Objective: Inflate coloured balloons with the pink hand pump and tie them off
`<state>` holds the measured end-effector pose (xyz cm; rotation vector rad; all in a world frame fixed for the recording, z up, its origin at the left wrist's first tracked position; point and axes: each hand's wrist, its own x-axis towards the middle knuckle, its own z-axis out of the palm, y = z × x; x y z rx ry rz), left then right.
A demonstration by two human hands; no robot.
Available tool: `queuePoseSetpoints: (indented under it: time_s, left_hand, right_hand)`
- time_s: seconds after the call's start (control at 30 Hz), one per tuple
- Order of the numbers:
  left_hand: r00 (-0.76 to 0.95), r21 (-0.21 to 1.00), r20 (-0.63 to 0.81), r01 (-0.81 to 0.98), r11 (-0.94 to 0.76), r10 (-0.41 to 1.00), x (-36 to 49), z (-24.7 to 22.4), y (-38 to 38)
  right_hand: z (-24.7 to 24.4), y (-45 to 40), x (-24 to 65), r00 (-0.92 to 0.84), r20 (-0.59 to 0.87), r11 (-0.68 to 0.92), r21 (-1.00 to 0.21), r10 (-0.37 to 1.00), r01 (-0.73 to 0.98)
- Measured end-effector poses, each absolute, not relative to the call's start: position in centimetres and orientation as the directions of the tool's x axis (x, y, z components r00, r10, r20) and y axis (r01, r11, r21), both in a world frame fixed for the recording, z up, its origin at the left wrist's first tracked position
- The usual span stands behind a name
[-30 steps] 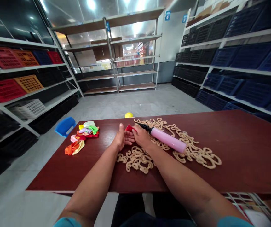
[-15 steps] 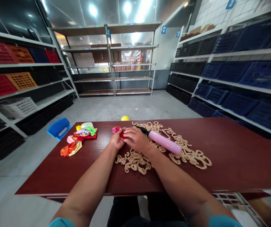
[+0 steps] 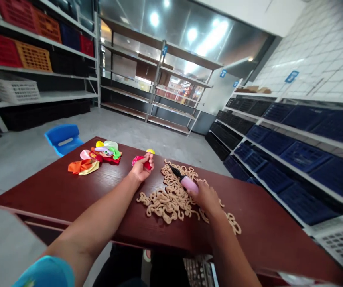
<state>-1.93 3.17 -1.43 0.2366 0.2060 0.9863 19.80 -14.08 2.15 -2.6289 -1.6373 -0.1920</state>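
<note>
My left hand (image 3: 143, 169) has its fingers curled round a red balloon (image 3: 137, 160), part of which shows past the fingers. My right hand (image 3: 205, 195) is wrapped over the body of a pink pump (image 3: 189, 184) with a black nozzle that points to the upper left. The pump lies on a spread of tan twisted long balloons (image 3: 167, 203) on the dark red table (image 3: 99, 199). At the table's left sits a pile of limp coloured balloons (image 3: 108, 152). A yellow round thing (image 3: 150, 151) shows just beyond my left hand.
A blue chair (image 3: 65, 137) stands past the table's left far edge. Shelves with red, orange and white crates (image 3: 16, 89) are on the left, and racks of dark blue crates (image 3: 297, 147) on the right. A metal rack (image 3: 156, 79) stands at the back.
My right hand has left my left hand and moved right onto the pump. My left hand keeps the red balloon. The view has tilted and turned.
</note>
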Motion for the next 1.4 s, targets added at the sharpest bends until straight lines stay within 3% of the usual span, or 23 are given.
queuePoseSetpoints:
  time_s: [0.13,0.27,0.4,0.8,1.13,1.4]
  left_hand:
    - [0.522,0.27,-0.101,-0.805,0.528,0.847,-2.0,-1.4,3.3]
    - [0.5,0.263,-0.108,-0.819,0.51,0.859,-2.2,-1.4,3.5]
    - [0.483,0.294,-0.099,-0.821,0.49,0.87,-2.3,-1.5,3.8]
    - [0.441,0.271,-0.048,-0.858,0.436,0.896,-2.4,-1.0,3.7]
    - [0.319,0.518,-0.102,-0.792,0.324,0.942,-1.0,-0.7,2.5]
    - [0.343,0.408,-0.146,-0.833,0.373,0.928,-1.0,-0.7,2.5]
  right_hand:
    - [0.3,-15.8,19.8,0.379,0.232,-0.409,0.098,0.896,0.907]
    - [0.3,-16.7,18.3,0.182,0.371,-0.206,0.028,0.911,0.978]
    - [0.6,-17.5,17.3,0.069,0.416,-0.069,-0.013,0.907,0.997]
    - [0.2,-17.3,16.5,0.036,0.405,-0.049,0.021,0.913,0.999]
    - [0.4,-16.1,15.4,0.044,0.432,-0.045,-0.007,0.901,0.999]
    - [0.4,-15.3,14.8,0.031,0.435,-0.026,-0.015,0.9,1.0]
